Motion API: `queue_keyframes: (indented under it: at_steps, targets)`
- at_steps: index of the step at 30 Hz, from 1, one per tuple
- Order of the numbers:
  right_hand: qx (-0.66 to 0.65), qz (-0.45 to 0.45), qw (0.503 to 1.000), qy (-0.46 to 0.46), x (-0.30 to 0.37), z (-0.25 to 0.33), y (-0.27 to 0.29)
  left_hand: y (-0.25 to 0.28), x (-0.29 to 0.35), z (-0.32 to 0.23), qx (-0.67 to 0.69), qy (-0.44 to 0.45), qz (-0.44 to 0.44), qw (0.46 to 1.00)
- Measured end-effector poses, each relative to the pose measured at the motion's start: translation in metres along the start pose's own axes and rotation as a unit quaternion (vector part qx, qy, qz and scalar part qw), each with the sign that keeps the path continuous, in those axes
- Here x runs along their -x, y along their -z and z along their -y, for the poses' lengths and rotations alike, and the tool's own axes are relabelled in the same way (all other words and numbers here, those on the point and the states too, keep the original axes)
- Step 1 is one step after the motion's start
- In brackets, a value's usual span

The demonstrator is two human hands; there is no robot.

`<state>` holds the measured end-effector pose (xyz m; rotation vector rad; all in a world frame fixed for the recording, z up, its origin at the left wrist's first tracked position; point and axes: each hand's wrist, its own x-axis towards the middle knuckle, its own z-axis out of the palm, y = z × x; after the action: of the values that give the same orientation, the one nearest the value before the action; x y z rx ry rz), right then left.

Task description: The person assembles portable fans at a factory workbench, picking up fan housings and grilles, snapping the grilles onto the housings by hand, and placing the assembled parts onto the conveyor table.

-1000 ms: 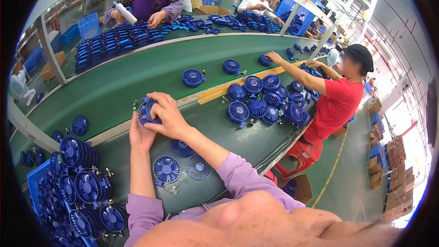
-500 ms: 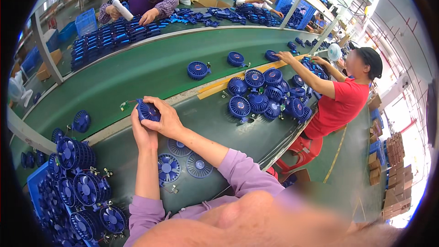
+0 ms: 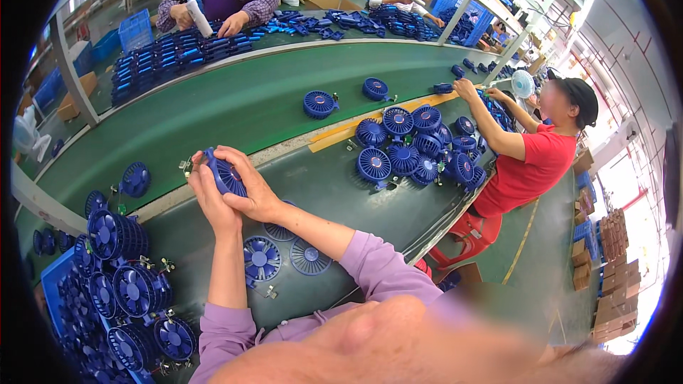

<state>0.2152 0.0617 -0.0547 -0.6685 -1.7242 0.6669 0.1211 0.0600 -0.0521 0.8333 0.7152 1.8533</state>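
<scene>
A dark blue round fan head [image 3: 230,176] with a ribbed grille is held between both my hands above the near edge of the belt. My left hand [image 3: 212,200] wraps its left side from below. My right hand [image 3: 250,186] grips the grille side, with the thumb across its lower part. A small green circuit board on wires [image 3: 186,165] sticks out beyond my left fingers. On the bench below lie an open fan head with visible blades [image 3: 262,259] and a loose round grille [image 3: 310,256]; another grille [image 3: 279,230] is partly behind my right forearm.
Fan heads are piled [image 3: 404,160] on the right of the bench and stacked [image 3: 117,235] at the left beside a blue crate [image 3: 51,277]. The green belt [image 3: 235,110] carries several. A co-worker in red [image 3: 530,163] sits at right; others work across the belt.
My hands have shifted slightly left and tipped the fan head more on edge. Fan heads on the belt have moved right. The red-sleeved co-worker's hand has moved right with a fan head.
</scene>
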Motion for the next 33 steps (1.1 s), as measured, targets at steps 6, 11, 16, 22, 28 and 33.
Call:
queue_keyframes:
  at_steps: [6, 11, 16, 22, 28, 33]
  targets:
    - [-0.020, 0.068, 0.995, -0.064, -0.003, -0.010, -0.002, 0.023, -0.011, 0.009, -0.114, 0.022, -0.013, 0.993]
    - [0.175, 0.047, 0.981, -0.065, -0.030, -0.029, 0.041, 0.026, -0.028, 0.020, -0.317, 0.066, 0.087, 0.942]
    - [0.452, -0.012, 0.889, -0.070, -0.028, -0.065, 0.087, 0.066, -0.059, 0.021, -0.454, -0.132, -0.021, 0.881]
    - [0.212, 0.287, 0.921, -0.153, 0.034, 0.021, 0.046, 0.126, -0.127, -0.019, -0.651, -0.215, -0.127, 0.717]
    - [0.365, 0.270, 0.885, -0.109, 0.068, 0.017, 0.067, 0.109, -0.157, -0.003, -0.784, 0.067, -0.120, 0.605]
    - [0.284, 0.227, 0.904, -0.225, 0.050, 0.002, 0.069, 0.120, -0.126, 0.025, -0.739, -0.087, -0.055, 0.666]
